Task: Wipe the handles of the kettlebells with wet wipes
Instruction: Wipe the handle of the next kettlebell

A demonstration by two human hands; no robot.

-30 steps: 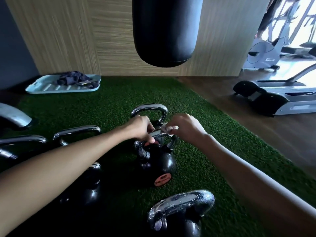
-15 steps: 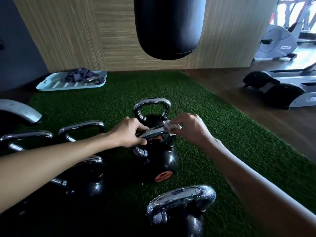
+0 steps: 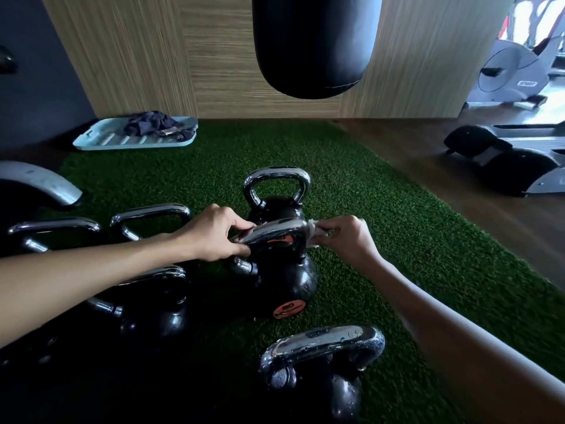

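Centrally, kettlebell (image 3: 284, 280) with unreadable orange label (image 3: 289, 308)

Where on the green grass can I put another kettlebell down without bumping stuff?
Bare turf lies between the blue tray and the far kettlebell, and in a wide strip right of the right hand with its wipe, out to the wood floor. The left side is crowded with kettlebells, and the left hand grips the middle kettlebell's handle.
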